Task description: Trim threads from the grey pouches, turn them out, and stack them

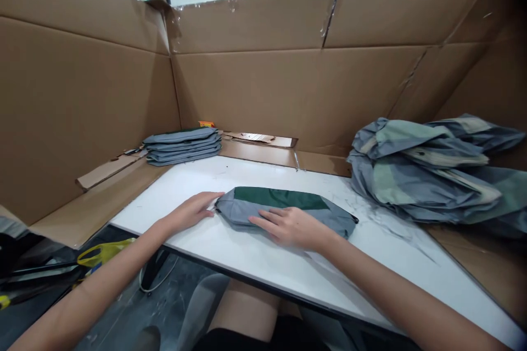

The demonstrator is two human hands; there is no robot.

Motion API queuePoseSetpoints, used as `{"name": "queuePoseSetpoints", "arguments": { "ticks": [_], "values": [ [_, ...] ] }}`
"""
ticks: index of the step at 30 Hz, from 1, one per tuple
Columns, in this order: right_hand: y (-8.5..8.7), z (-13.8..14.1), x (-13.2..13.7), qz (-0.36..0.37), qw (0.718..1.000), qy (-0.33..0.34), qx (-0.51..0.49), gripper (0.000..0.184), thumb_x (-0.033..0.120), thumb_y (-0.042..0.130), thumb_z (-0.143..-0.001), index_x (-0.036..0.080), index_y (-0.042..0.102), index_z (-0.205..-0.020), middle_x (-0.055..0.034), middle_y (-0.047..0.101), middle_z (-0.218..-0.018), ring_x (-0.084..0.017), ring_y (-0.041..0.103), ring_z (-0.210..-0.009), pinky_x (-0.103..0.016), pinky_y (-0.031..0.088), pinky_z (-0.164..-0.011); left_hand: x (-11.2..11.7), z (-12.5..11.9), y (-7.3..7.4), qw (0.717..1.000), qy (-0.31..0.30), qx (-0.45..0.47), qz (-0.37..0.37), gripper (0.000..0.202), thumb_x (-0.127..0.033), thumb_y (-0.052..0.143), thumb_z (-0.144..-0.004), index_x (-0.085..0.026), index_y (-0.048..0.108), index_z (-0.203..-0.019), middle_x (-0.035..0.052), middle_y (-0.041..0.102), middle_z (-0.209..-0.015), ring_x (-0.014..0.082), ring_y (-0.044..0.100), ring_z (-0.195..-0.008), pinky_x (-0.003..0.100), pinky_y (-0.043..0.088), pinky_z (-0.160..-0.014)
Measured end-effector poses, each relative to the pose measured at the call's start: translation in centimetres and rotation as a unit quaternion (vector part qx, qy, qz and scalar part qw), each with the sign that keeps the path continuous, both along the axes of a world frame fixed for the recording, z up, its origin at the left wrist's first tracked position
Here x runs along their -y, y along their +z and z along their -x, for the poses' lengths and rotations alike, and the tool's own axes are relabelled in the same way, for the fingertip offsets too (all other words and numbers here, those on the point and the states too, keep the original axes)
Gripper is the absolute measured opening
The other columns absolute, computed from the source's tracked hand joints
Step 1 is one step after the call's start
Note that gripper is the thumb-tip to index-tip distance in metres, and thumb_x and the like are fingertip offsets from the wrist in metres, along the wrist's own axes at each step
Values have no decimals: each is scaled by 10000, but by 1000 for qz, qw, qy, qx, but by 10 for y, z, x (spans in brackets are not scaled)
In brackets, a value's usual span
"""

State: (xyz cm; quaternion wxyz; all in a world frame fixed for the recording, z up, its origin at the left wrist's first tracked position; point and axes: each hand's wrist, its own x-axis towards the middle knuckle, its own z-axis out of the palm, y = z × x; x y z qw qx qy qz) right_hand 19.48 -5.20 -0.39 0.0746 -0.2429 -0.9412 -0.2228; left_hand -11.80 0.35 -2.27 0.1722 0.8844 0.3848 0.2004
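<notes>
Grey fabric bundle [263,204] with a dark green band lies flat in the middle of the white counter [411,285], between a person's bare hands. The right hand [294,227] rests open on top, its fingers [267,217] spread and apparently pressing the cloth smooth. The left hand [187,211] lies flat against the bundle's left end, its fingers [209,199] extended and touching, not clenched; neither hand grasps the cloth. Beyond, a neat stack of folded grey pieces [181,146] sits well apart from a crumpled heap of grey-green fabric [424,170], seemingly keeping smoothed cloth from loose. Cardboard sheets [267,93] wall the counter. A small yellow-orange item [206,124], partly hidden behind the stack, is hard to make out, and the heap runs off the frame at right.
</notes>
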Motion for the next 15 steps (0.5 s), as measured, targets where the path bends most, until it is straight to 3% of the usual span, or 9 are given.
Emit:
{"name": "queuePoseSetpoints", "arguments": {
  "ticks": [5,8,10,12,15],
  "values": [
    [37,-20,-9,53,995,10,-85,520,75,423,-830,224,408,-1328,-8,685,-955,-92,597,-615,-211,450,-558,-6,-18,-1,995,-15,79,-51,499,-233,562,-790,-273,477,-1280,50,484,-1335,205,435,-1239,368,339,-1062],
    [55,-25,-9,55,987,-10,-148,474,131,457,-850,213,415,-1315,-9,675,-989,-108,624,-732,-228,484,-636,-3,-34,1,980,33,194,-38,345,-203,534,-793,-233,581,-1134,44,622,-1118,176,577,-1022,310,453,-919],
    [61,-27,-9,-1,982,-18,-190,437,173,476,-860,187,431,-1294,-54,617,-1157,-151,601,-980,-282,484,-820,0,-45,5,950,90,299,-9,258,-240,584,-770,-200,607,-1024,30,646,-944,148,601,-825,248,492,-738],
    [64,-25,-6,-95,969,-26,-226,410,160,489,-851,175,464,-1259,-78,573,-1228,-197,518,-1134,-368,408,-971,4,-57,10,905,132,404,18,262,-285,655,-720,-181,598,-953,7,622,-834,118,566,-702,201,464,-612],
    [72,-10,5,-204,948,-2,-246,370,82,489,-817,195,544,-1165,-65,626,-1095,-204,517,-1081,-425,352,-1007,15,-78,21,832,174,527,23,300,-307,716,-663,-178,582,-898,-33,567,-720,82,503,-622,165,419,-552]
  ]
}}
